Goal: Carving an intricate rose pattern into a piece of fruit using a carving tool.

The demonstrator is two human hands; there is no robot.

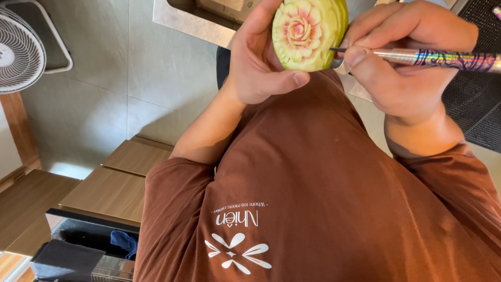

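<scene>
My left hand is shut on a pale green fruit carved into a flower with pink-tinged petals, cradling it from the left with the thumb under it. My right hand grips a thin carving knife with a shiny iridescent handle, like a pen. The knife's dark blade tip touches the right side of the fruit. Both hands are raised in front of my chest, above my brown shirt.
A metal counter edge lies just behind the fruit. A black mesh mat is at the right. A white fan stands at the far left on grey floor tiles. Wooden surfaces and a dark bin holding a blue cloth are lower left.
</scene>
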